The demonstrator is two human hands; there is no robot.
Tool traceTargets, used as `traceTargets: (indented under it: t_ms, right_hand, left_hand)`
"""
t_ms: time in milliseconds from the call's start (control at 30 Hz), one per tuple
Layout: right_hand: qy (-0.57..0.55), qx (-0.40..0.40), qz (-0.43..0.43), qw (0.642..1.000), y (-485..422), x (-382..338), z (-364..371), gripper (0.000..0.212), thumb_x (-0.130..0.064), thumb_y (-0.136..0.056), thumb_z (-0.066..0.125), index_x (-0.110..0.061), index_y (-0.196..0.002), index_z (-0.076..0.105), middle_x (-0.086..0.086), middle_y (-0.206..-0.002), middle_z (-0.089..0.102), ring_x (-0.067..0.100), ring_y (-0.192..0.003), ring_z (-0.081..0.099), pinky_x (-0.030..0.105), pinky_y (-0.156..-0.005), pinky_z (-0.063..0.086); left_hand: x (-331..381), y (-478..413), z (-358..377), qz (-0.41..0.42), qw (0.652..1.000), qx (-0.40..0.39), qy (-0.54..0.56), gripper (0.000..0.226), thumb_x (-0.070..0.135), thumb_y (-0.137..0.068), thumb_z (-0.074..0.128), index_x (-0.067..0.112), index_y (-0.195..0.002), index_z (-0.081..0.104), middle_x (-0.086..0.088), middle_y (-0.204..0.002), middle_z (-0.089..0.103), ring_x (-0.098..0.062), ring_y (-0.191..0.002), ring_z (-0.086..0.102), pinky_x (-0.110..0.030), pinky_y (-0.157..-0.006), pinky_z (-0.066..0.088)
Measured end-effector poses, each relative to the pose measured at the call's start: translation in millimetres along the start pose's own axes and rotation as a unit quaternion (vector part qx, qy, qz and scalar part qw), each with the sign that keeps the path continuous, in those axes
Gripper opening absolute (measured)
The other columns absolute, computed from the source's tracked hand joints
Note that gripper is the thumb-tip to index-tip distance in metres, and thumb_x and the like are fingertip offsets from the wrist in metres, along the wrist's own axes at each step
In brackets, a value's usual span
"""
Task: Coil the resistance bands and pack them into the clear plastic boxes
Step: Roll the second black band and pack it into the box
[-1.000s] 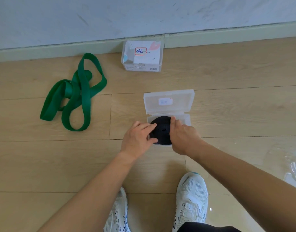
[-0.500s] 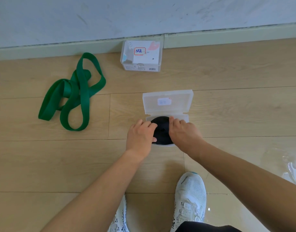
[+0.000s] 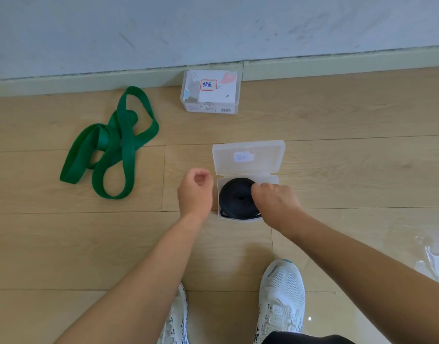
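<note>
"Black band (image 3: 234,194), location?"
"Coiled flat inside the open clear box (image 3: 273,181), on the wooden floor (image 3: 337,170), just ahead of the white shoes (image 3: 281,299). Lid (image 3: 248,155) folded back toward the wall (image 3: 213,28), small pale label on it."
"Right hand (image 3: 275,203)?"
"Over the coil's right side. Fingers (image 3: 259,188) bent down together onto the band's upper right edge. Pinching or only pressing, cannot tell; the knuckles hide the tips."
"Left hand (image 3: 194,192)?"
"Just beside the box's left wall, apart from it. Fingers loosely curled toward the palm, nothing in them."
"Green band (image 3: 114,145)?"
"Uncoiled, lying in tangled loops on the floor, well left of the open box, its far loop near the skirting board (image 3: 89,81)."
"Second container?"
"Closed clear box (image 3: 211,93) against the skirting board, beyond the open one. White card inside; red-framed label with blue writing on top."
"Anything else?"
"Crumpled clear plastic (image 3: 427,259) on the floor at the right edge."
</note>
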State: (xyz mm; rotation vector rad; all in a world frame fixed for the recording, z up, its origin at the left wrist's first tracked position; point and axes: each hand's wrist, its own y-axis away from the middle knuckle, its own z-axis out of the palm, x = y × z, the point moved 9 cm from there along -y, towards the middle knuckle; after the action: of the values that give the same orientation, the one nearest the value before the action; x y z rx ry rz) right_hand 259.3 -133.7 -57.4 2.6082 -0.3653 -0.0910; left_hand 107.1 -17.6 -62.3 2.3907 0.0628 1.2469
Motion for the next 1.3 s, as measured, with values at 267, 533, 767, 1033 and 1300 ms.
traceTargets:
  t_ms: [267, 533, 767, 1033, 1300]
  right_hand:
    - [-0.598, 0.131, 0.295, 0.734, 13.8, 109.2, 8.0, 0.035, -0.017, -0.093, 0.038, -0.021, -0.121, 0.058, 0.005, -0.116, 0.060, 0.027, -0.098, 0.061, 0.046, -0.085, 0.055]
    - [-0.651, 0.113, 0.220, 0.717, 39.8, 82.5, 38.3, 0.004, -0.024, -0.088, 0.067, -0.028, -0.089, 0.067, -0.007, -0.101, 0.069, 0.022, -0.095, 0.066, 0.043, -0.087, 0.054]
    - [-0.535, 0.169, 0.191, 0.805, 64.9, 59.6, 63.0, 0.030, -0.017, -0.097, 0.062, -0.028, -0.124, 0.058, -0.006, -0.126, 0.059, 0.014, -0.097, 0.066, 0.022, -0.070, 0.046]
    - [-0.302, 0.089, 0.111, 0.943, 46.8, 34.6, 59.8, 0.089, -0.038, -0.079, 0.078, -0.034, -0.152, 0.027, 0.006, -0.151, 0.026, 0.028, -0.129, 0.041, 0.043, -0.096, 0.050]
    - [-0.126, 0.080, 0.029, 0.988, -9.6, 28.0, 32.4, 0.083, -0.051, -0.068, 0.082, -0.018, -0.129, 0.037, 0.016, -0.165, 0.001, 0.041, -0.153, 0.000, 0.050, -0.120, 0.024]
  left_hand:
    - [23.8, -5.3, 18.8, -0.110, 0.976, -0.037, 0.183, 0.030, 0.048, -0.105, 0.040, 0.035, -0.090, 0.063, 0.012, -0.105, 0.066, -0.018, -0.112, 0.060, -0.044, -0.108, 0.044]
    - [-32.8, 47.5, 22.8, -0.091, 0.992, -0.018, 0.084, 0.013, 0.022, -0.089, 0.069, 0.025, -0.078, 0.063, 0.001, -0.099, 0.067, -0.014, -0.087, 0.059, -0.025, -0.072, 0.043]
    - [-87.6, 85.1, 35.1, -0.249, 0.958, 0.061, 0.130, 0.024, 0.033, -0.089, 0.072, 0.020, -0.095, 0.052, 0.003, -0.091, 0.066, -0.022, -0.075, 0.069, -0.038, -0.081, 0.059]
    - [-35.1, 70.4, 37.2, -0.027, 0.996, -0.014, -0.087, 0.059, 0.024, -0.097, 0.053, 0.037, -0.150, 0.031, 0.007, -0.098, 0.066, -0.022, -0.093, 0.064, -0.034, -0.083, 0.049]
    - [-0.2, 19.4, 42.4, 0.271, 0.839, -0.067, -0.467, 0.111, 0.051, -0.062, 0.086, 0.025, -0.149, 0.024, -0.011, -0.145, 0.037, -0.034, -0.127, 0.041, -0.041, -0.099, 0.045]
